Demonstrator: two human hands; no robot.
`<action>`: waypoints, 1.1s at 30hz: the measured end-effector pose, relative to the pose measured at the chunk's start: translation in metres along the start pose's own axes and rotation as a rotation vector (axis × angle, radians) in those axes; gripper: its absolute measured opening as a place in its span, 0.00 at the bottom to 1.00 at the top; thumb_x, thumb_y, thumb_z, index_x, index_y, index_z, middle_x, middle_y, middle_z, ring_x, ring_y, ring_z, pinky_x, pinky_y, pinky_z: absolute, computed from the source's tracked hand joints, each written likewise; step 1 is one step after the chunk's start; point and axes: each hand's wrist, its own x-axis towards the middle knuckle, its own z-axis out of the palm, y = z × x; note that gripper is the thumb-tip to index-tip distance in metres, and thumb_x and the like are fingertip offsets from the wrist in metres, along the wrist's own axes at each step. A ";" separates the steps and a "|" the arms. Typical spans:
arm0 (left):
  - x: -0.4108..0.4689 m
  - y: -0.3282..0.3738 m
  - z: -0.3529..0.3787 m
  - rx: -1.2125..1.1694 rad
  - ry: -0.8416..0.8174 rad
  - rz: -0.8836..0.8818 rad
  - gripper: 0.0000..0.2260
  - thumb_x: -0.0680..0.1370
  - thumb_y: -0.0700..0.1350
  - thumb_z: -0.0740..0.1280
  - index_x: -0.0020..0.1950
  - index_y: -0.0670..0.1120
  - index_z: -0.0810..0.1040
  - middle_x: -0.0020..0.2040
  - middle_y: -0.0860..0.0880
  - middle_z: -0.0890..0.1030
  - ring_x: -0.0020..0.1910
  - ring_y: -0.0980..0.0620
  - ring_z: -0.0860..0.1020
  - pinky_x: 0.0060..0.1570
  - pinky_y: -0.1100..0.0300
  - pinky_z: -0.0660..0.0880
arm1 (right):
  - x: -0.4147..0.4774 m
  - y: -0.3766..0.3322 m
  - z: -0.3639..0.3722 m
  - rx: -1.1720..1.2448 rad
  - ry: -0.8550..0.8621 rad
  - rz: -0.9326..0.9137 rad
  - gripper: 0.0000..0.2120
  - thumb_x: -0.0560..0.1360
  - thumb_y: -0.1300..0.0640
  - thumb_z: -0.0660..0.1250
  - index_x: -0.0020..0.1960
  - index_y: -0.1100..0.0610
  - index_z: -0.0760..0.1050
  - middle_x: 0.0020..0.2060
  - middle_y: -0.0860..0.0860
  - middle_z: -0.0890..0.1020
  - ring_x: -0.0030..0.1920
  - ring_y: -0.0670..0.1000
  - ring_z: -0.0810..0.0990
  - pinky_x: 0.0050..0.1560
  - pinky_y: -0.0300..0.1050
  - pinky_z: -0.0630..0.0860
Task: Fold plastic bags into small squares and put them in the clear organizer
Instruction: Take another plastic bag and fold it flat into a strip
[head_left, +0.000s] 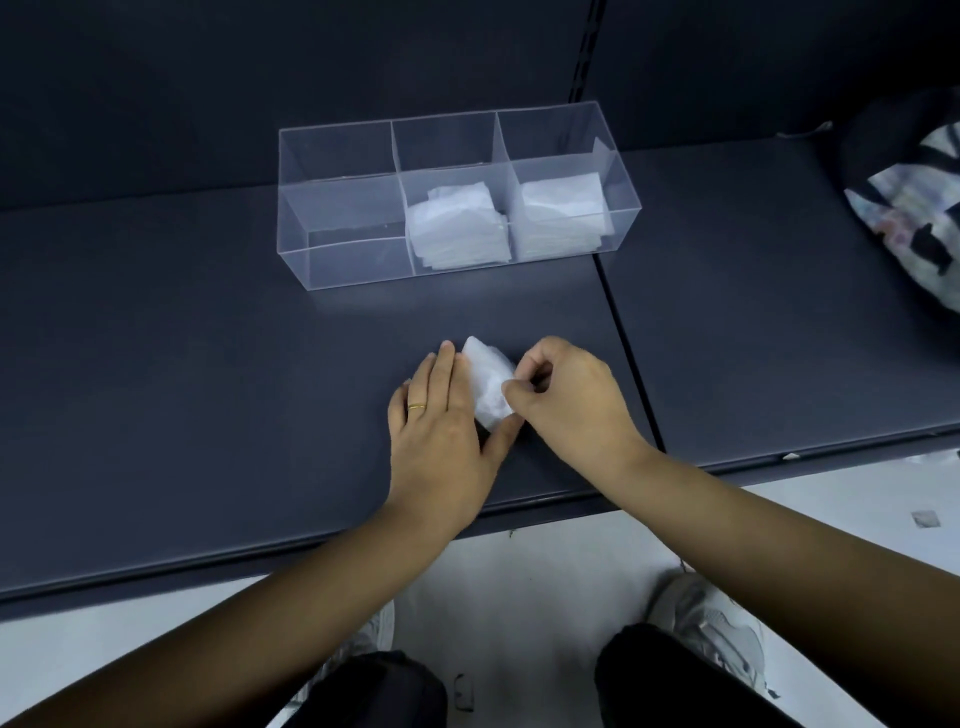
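A small folded white plastic bag (487, 383) lies on the dark shelf between my hands. My left hand (441, 436) rests flat with its fingers and thumb pressing the bag's left and lower edge. My right hand (569, 397) pinches the bag's right edge between thumb and forefinger. Behind them stands the clear organizer (343, 244) with three compartments. Its middle compartment holds a stack of folded bags (460, 228), its right one another stack (563, 215), and its left one shows nothing inside.
A patterned fabric bag (914, 208) lies at the far right of the dark shelf (182, 389). A seam (628, 353) splits the shelf just right of my hands. The shelf's front edge runs close below my wrists, with white floor and my shoes beneath.
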 end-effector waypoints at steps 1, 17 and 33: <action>-0.004 0.003 -0.001 -0.069 0.003 -0.017 0.37 0.76 0.64 0.52 0.79 0.45 0.51 0.79 0.50 0.51 0.77 0.54 0.47 0.72 0.59 0.41 | 0.001 -0.001 0.000 0.051 -0.029 0.016 0.08 0.70 0.61 0.70 0.41 0.51 0.72 0.37 0.44 0.79 0.38 0.44 0.78 0.38 0.37 0.76; 0.049 -0.020 -0.084 -1.207 -0.254 -0.069 0.06 0.64 0.46 0.75 0.39 0.49 0.84 0.37 0.51 0.83 0.36 0.57 0.79 0.36 0.67 0.75 | 0.027 -0.046 -0.061 0.296 -0.367 -0.165 0.04 0.70 0.58 0.75 0.44 0.53 0.81 0.36 0.46 0.83 0.38 0.43 0.79 0.44 0.33 0.76; 0.097 -0.055 -0.068 0.101 0.156 0.185 0.30 0.80 0.60 0.53 0.78 0.46 0.56 0.78 0.48 0.58 0.78 0.48 0.50 0.75 0.53 0.37 | 0.183 -0.081 -0.030 -0.357 0.018 -0.309 0.04 0.72 0.57 0.73 0.42 0.58 0.82 0.42 0.48 0.78 0.47 0.49 0.78 0.56 0.47 0.74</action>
